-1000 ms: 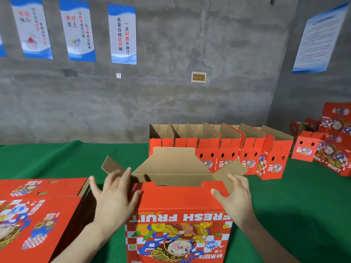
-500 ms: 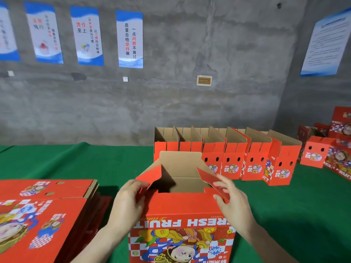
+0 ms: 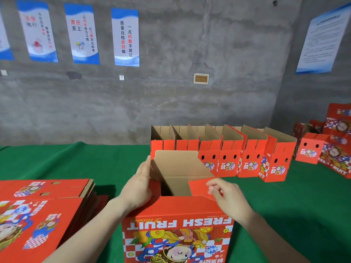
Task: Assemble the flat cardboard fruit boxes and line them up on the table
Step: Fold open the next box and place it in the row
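A red fruit box (image 3: 178, 221) printed "FRESH FRUIT" stands open-topped on the green table (image 3: 76, 164) right in front of me. My left hand (image 3: 139, 185) lies flat with straight fingers against the box's left side flap, which stands upright. My right hand (image 3: 227, 194) pinches the red right flap (image 3: 199, 186), which is folded inward over the opening. The brown far flap (image 3: 176, 158) stands upright. A stack of flat red boxes (image 3: 41, 207) lies at my left.
Several assembled open boxes (image 3: 226, 150) stand in a row at the back of the table, right of centre. More red boxes (image 3: 330, 143) are piled at the far right. A concrete wall with posters rises behind the table.
The left flap, folded inward half a second ago, now stands upright under my flat left hand. My right hand has pressed the right flap lower into the box.
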The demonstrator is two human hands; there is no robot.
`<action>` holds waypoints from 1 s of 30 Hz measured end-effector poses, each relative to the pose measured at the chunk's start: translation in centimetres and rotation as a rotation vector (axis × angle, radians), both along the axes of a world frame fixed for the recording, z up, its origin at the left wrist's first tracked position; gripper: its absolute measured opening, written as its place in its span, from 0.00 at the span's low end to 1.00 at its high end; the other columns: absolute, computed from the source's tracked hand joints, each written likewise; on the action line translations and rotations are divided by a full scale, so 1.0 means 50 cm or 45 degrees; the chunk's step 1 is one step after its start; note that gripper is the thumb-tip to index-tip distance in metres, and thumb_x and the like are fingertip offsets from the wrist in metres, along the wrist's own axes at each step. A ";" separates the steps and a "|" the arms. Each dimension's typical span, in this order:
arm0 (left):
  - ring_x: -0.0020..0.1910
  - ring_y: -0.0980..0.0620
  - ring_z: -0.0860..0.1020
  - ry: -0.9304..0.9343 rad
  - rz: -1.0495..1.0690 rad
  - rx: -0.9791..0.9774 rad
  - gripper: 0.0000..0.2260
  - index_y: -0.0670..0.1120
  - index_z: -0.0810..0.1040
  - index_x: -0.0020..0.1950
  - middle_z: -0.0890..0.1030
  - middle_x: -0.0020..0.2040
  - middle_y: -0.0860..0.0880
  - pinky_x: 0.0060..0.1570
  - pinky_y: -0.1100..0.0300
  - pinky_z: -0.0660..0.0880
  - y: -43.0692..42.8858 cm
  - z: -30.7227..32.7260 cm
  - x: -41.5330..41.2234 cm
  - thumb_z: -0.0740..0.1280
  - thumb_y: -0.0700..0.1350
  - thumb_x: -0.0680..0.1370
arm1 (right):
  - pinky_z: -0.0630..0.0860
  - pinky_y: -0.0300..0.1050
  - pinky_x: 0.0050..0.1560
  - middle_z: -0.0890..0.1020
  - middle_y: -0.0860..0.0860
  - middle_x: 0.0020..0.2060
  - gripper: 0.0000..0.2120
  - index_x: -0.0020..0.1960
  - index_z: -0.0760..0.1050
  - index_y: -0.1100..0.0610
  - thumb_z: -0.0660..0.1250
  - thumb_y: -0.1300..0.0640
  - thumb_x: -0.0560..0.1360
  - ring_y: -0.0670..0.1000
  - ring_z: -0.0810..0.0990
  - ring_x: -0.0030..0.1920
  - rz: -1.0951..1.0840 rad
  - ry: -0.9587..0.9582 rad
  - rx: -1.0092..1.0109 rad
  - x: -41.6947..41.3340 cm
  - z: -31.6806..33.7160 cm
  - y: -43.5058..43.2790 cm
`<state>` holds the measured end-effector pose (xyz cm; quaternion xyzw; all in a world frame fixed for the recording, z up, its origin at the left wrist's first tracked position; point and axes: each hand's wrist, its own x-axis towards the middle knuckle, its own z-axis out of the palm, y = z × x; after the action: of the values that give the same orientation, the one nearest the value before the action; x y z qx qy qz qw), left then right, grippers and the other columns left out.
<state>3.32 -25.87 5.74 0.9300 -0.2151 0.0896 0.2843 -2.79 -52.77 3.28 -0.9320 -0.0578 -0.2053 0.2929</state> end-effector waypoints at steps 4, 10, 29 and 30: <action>0.59 0.42 0.74 -0.137 -0.033 -0.130 0.21 0.39 0.69 0.68 0.72 0.60 0.43 0.59 0.56 0.71 0.004 -0.011 0.002 0.62 0.33 0.75 | 0.74 0.43 0.56 0.78 0.46 0.59 0.16 0.68 0.68 0.50 0.54 0.50 0.82 0.44 0.79 0.53 -0.075 0.106 0.182 0.013 0.029 0.003; 0.51 0.51 0.70 -0.257 0.158 0.052 0.19 0.54 0.82 0.59 0.81 0.59 0.56 0.54 0.61 0.67 0.010 -0.018 -0.003 0.55 0.43 0.76 | 0.66 0.48 0.69 0.70 0.47 0.70 0.22 0.71 0.69 0.50 0.51 0.43 0.82 0.52 0.72 0.67 -0.050 0.330 0.280 0.043 0.050 -0.010; 0.67 0.43 0.62 0.294 0.333 0.475 0.37 0.53 0.63 0.72 0.66 0.64 0.46 0.63 0.45 0.70 -0.027 -0.006 0.021 0.72 0.63 0.68 | 0.71 0.54 0.64 0.62 0.55 0.72 0.42 0.75 0.59 0.53 0.76 0.50 0.67 0.60 0.68 0.68 -0.107 0.717 -0.747 0.133 0.067 0.064; 0.66 0.43 0.62 0.276 0.342 0.485 0.37 0.53 0.63 0.72 0.66 0.64 0.46 0.62 0.45 0.71 -0.027 -0.009 0.021 0.72 0.64 0.68 | 0.71 0.53 0.63 0.61 0.56 0.73 0.43 0.75 0.57 0.53 0.76 0.50 0.67 0.61 0.68 0.68 -0.126 0.699 -0.771 0.132 0.063 0.067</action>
<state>4.35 -27.23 5.29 0.9912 -0.0707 -0.0159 0.1111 3.81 -49.40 6.44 -0.9979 0.0098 0.0633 -0.0003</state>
